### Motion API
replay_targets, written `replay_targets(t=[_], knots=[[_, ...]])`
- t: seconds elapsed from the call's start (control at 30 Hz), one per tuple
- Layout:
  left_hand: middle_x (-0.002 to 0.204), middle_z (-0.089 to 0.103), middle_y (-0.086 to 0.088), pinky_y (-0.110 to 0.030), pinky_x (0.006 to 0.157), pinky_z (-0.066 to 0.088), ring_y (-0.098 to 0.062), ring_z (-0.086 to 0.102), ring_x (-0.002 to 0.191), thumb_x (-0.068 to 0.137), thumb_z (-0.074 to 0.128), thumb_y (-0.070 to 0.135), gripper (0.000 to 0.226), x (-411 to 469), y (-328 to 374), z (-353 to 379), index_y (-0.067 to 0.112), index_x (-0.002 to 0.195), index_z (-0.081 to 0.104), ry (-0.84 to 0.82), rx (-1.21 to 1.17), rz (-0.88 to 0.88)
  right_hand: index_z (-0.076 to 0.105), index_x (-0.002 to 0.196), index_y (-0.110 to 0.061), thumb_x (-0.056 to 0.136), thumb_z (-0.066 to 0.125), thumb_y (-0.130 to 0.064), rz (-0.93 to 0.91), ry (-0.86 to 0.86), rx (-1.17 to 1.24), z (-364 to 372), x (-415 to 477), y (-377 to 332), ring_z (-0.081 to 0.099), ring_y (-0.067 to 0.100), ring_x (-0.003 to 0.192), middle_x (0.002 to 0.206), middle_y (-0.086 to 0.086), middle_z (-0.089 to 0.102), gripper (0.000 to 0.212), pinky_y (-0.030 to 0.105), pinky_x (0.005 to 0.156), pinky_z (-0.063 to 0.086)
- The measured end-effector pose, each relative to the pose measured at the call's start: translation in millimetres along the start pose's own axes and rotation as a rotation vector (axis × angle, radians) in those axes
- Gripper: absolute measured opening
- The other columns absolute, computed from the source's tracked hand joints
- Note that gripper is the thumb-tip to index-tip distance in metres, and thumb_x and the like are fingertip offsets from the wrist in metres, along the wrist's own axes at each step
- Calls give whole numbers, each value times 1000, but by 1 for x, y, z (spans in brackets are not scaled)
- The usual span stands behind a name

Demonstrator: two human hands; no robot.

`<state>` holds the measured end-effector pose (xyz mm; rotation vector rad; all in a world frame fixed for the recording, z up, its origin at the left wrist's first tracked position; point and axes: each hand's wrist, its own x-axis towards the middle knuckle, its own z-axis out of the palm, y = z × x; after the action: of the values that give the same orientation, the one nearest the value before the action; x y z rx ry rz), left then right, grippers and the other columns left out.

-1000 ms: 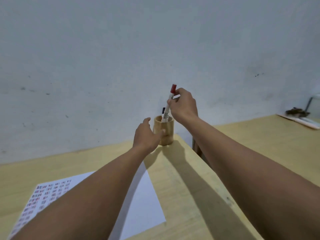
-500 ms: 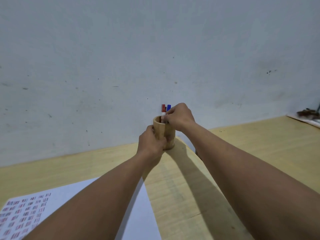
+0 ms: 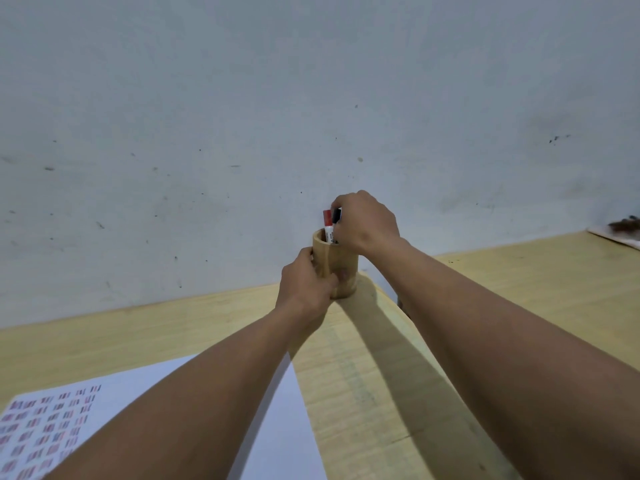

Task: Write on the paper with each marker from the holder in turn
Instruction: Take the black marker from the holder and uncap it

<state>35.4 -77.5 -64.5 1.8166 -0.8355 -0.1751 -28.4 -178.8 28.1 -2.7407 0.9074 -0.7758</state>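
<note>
I am wrapping my left hand [image 3: 304, 285] around the holder [image 3: 341, 271] to steady it while my right hand [image 3: 367, 221] is pinching the black-capped marker [image 3: 336, 216] beside the red one [image 3: 327, 221].

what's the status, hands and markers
Left hand gripping holder. Right hand pinching black-capped marker at the holder's mouth. Red marker stands in holder. Nothing in the way.

Near mid-frame the right hand [image 3: 367, 221] covers most of the black-capped marker [image 3: 336, 216], and the holder [image 3: 341, 268] swallows the lower ends of it and the red-capped marker [image 3: 327, 221]. The paper [image 3: 287, 427] at lower left runs off the bottom edge, its marks too small to read. A dark object [image 3: 625, 224] at far right is cut off and blurred.
</note>
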Motion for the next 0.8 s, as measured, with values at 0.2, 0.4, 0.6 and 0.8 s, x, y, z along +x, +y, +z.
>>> replay_targets(t=[0.2, 0.4, 0.6, 0.8], knots=[[109, 65, 5, -23, 68, 52, -12, 63, 89, 80, 75, 24, 45, 2, -2, 1, 21, 122, 58, 6, 1, 8, 60, 113, -12, 86, 60, -14, -26, -11, -87, 2, 2, 0, 60, 34, 88, 113, 10, 52, 27, 39, 74, 48], [114, 65, 4, -36, 85, 57, -18, 64, 101, 80, 75, 30, 51, 2, -2, 0, 20, 127, 57, 2, -6, 16, 64, 101, -12, 83, 59, -9, 7, 34, -55, 5, 4, 2, 60, 31, 83, 108, 9, 56, 19, 37, 69, 48], [112, 65, 5, -35, 83, 57, -18, 64, 99, 79, 78, 33, 52, 1, 0, -1, 20, 125, 57, -9, -13, 24, 58, 117, -17, 84, 64, -11, 77, -1, 102, 2, 10, 3, 61, 27, 89, 113, 3, 45, 33, 32, 66, 43], [112, 64, 6, -34, 83, 57, -16, 63, 97, 79, 79, 34, 54, 0, 1, -2, 20, 127, 56, -9, -13, 21, 54, 101, -24, 80, 68, -8, 7, -10, 133, -2, 12, 1, 58, 18, 84, 100, -3, 59, 30, 27, 55, 38]])
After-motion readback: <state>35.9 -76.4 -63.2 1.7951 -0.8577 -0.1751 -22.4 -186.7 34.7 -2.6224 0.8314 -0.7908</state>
